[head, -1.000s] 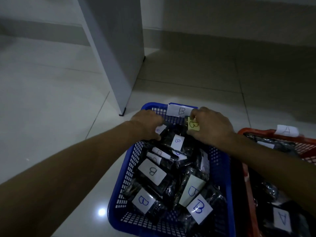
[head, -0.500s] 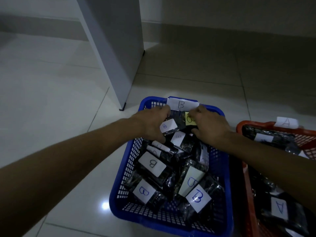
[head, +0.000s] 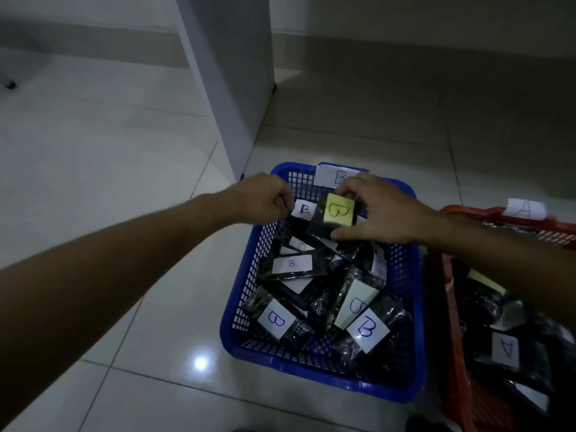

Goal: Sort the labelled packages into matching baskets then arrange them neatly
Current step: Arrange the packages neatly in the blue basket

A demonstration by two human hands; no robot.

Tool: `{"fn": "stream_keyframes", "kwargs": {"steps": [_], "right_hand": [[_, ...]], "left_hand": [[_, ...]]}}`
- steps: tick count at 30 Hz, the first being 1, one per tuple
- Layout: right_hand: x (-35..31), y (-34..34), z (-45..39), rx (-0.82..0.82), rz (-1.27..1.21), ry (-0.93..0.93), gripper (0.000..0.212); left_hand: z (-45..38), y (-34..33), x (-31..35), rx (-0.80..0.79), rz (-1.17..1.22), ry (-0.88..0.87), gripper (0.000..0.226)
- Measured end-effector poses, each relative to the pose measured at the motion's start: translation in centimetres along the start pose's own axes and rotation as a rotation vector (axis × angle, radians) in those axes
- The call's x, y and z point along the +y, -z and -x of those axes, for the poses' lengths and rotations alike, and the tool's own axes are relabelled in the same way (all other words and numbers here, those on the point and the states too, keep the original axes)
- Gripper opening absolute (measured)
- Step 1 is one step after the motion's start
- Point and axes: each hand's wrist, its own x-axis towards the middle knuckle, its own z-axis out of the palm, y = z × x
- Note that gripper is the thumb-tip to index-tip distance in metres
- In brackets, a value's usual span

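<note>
Baskets numbered two on the tiled floor [head: 109, 188]: a blue basket [head: 405, 322] in the middle and an orange basket [head: 452, 353] touching its right side, the second cut off by the frame edge. Each carried one paper tag on its far rim, the blue one's tag [head: 335, 176] marked B and the orange one's tag [head: 525, 208] marked A. Inside the blue basket lay a loose heap of black packages; at least seven labels could be picked out, six white and one yellow, though some packages were buried and an exact total could not be told. Legible among them were a white B label [head: 291, 264] near the middle, one [head: 276, 319] at the near left, and two [head: 367, 330] overlapping at the near right. The orange basket held several more dark packages, with one A label [head: 505, 349] readable.

Two bare hands reached over the far end of the blue basket. The right hand [head: 383, 213] gripped the package with the yellow B label [head: 338, 210], fingertips curled over its far top edge and the thumb pressed under its near corner, so the package sat tilted, label up, just left of the palm and above the heap. The left hand [head: 265, 198] had its fingers curled and pinched the left edge of a package with a small white B label [head: 304, 209], which lay just right of its fingertips and touching the yellow-labelled one. A white panel [head: 230, 73] stood on the floor beyond the baskets.
</note>
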Motion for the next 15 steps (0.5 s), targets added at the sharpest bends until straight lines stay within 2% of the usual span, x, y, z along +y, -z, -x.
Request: {"fn": "stream_keyframes", "kwargs": {"steps": [3, 6, 8, 10, 12, 14, 15], "right_hand": [[-2.4, -1.6, 1.2, -0.197, 0.008, 0.116, 0.067], [-3.4, -3.7, 1.8, -0.252, 0.016, 0.201, 0.072], [-3.5, -3.8, 1.5, -0.276, -0.036, 0.195, 0.069], [-2.9, -3.1, 0.7, -0.25, -0.139, 0.143, 0.063], [-1.3, -2.5, -0.6, -0.12, -0.162, 0.058, 0.055], [0.7, -2.2, -1.8, -0.037, -0.026, -0.052, 0.045], [1.4, -2.3, -2.2, -0.047, 0.047, -0.109, 0.047]], "left_hand": [[-1.1, 0.4, -0.8, 0.108, -0.035, 0.015, 0.02], [-2.1, -0.2, -1.4, 0.098, -0.13, 0.001, 0.028], [-2.7, -0.6, -1.4, 0.063, -0.181, -0.018, 0.033], [-3.3, -0.9, -1.3, 0.051, -0.199, -0.027, 0.036], [-4.1, -1.0, -1.0, 0.066, -0.231, -0.056, 0.037], [-4.7, -1.2, -0.8, 0.051, -0.271, -0.087, 0.037], [-4.9, -1.3, -0.8, 0.032, -0.287, -0.098, 0.037]]}}
